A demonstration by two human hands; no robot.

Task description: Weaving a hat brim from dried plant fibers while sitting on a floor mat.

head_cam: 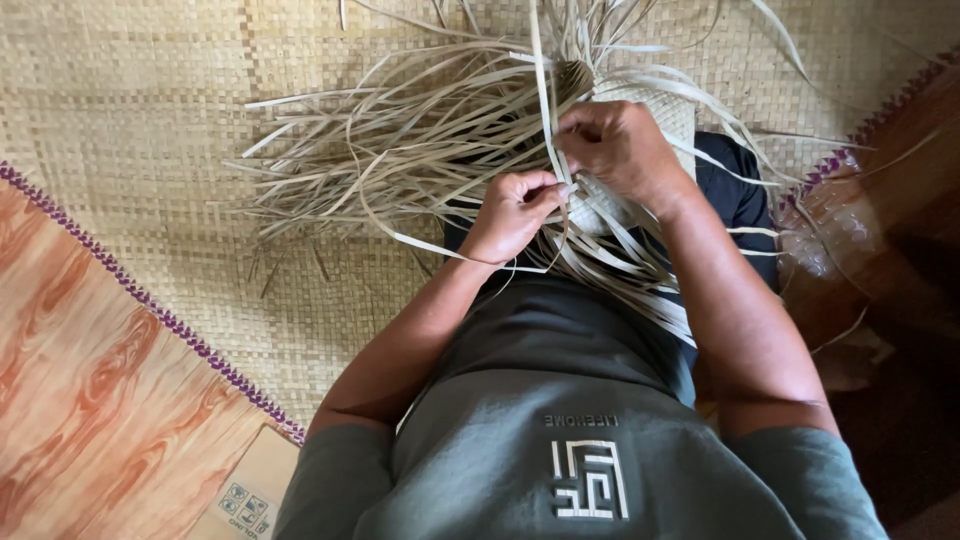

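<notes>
Mid-weave, centre of frame: my left hand pinches a pale leaf strip; my right hand is closed on the woven piece resting on my lap. Next, I judge, calls for tucking the strip under a neighbour. Loose strips fan upper left over the floor mat. No containers visible.

A grey-green short-sleeved shirt is being worn.

Both forearms are being left bare below sleeves ending above the elbows, with the left hand and right hand uncovered and no rings or watch seen. A pale, square maze-like emblem is being shown on the chest, and dark trousers are being worn below.
</notes>
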